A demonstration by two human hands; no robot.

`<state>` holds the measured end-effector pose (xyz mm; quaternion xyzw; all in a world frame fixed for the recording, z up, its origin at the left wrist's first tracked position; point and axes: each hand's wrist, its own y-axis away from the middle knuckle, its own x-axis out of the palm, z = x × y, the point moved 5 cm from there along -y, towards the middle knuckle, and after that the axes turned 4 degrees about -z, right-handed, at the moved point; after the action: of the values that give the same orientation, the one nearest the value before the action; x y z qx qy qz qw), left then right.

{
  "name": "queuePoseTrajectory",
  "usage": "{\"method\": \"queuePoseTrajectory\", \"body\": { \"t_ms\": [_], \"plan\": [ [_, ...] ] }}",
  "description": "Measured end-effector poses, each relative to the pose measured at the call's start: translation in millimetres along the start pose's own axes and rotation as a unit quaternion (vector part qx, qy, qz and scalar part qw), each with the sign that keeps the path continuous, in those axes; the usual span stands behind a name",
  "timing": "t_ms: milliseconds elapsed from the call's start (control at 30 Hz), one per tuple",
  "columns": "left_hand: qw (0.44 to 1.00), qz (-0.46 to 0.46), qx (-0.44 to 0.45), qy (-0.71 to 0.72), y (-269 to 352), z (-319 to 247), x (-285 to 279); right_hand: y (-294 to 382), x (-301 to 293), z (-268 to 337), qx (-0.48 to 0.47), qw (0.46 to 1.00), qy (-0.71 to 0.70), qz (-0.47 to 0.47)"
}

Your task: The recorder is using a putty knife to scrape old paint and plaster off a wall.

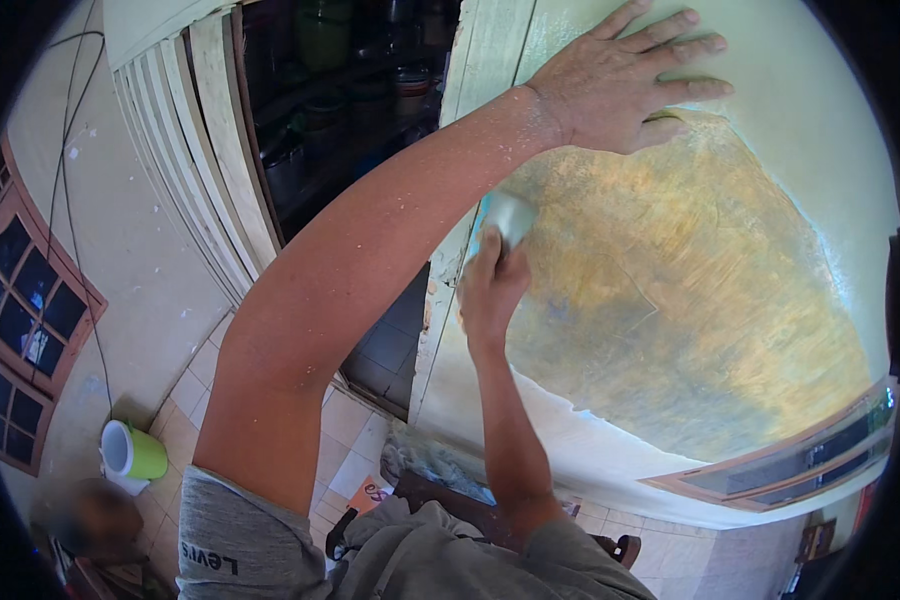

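My left hand (634, 79) lies spread on the pale green painted wall (787, 82), fingers apart and pointing right. Just below it begins a large bare patch (645, 300), mottled yellow-brown and grey, with ragged paint along its borders. My right hand (495, 289) grips a scraper (511, 216), whose broad blade is blurred. That blade is at the patch's left edge, beside the door frame (439, 300). White specks dot my left forearm. The scraper's handle is mostly hidden in my fist.
Left of the frame, a doorway (337, 127) opens onto dark shelves. Slatted white boards (187, 150) flank it. A green bucket (147, 454) stands on floor tiles (349, 420). Crumpled plastic sheeting (435, 461) lies at the wall's foot. A blurred person (94, 517) is at lower left.
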<state>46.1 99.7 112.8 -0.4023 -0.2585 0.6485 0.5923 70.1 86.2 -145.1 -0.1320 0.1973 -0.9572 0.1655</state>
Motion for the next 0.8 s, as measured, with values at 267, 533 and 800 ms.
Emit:
{"method": "queuePoseTrajectory", "body": {
  "t_ms": [267,533,800],
  "plan": [
    [0.999,0.025,-0.031,-0.015,23,-25,-38,47,-43,-89,0.011,0.999,-0.034,-0.018],
    [0.903,-0.014,-0.418,0.098,164,-95,-91,-8,-26,53,0.066,0.982,-0.173,0.044],
    [0.624,-0.057,-0.703,0.335,280,-177,-21,33,-25,-24,0.148,0.978,-0.142,-0.040]
  ]
}}
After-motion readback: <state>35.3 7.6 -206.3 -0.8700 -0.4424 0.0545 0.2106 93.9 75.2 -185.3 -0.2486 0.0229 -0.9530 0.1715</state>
